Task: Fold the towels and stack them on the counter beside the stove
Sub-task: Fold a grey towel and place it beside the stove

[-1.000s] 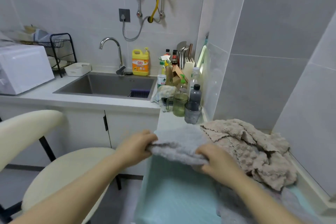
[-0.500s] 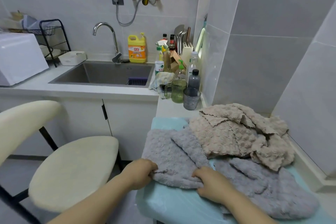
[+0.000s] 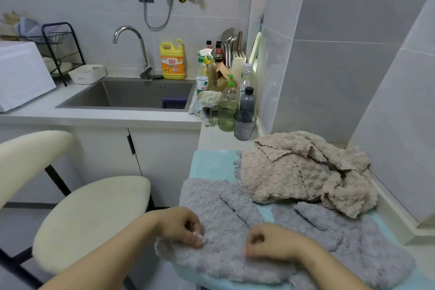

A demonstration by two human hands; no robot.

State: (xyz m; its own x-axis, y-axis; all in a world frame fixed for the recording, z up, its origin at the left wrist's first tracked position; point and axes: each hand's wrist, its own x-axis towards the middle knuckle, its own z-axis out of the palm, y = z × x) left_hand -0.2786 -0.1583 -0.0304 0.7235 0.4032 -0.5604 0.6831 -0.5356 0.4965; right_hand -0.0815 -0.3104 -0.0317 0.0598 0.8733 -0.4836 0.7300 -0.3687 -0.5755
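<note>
We have the grey towel (image 3: 219, 214) spread on the blue mat (image 3: 211, 165) at the near end of the counter; its near edge lies just at the mat's front. Our left hand (image 3: 181, 228) pinches the near left corner between thumb and curled fingers; our right hand (image 3: 270, 242), curled the same way, nips the same edge further along. We judge the step in hand to be squaring this towel for its first fold; nothing looks folded or stacked yet.

The beige towel (image 3: 294, 172) sits in a crumpled heap behind, overlapping the grey one's far right part; a second grey towel (image 3: 353, 256) sprawls to the right and touches it; whether the two grey pieces are truly separate we cannot say.

To fold well, we should first draw the towel clear of the heap, or the beige pile will drag on the far edge; a raised diagonal ridge crosses the middle, so we smooth that flat before lifting anything. Then we carry both near corners over together and match them to the far corners; the fabric looks thick and springy, so we press the crease down with flat palms. The left side sits close to the mat's edge above the stool (image 3: 94, 214); we keep the weight on the mat so that it does not slide off. No stove is in view; where the stack goes we cannot tell.
</note>
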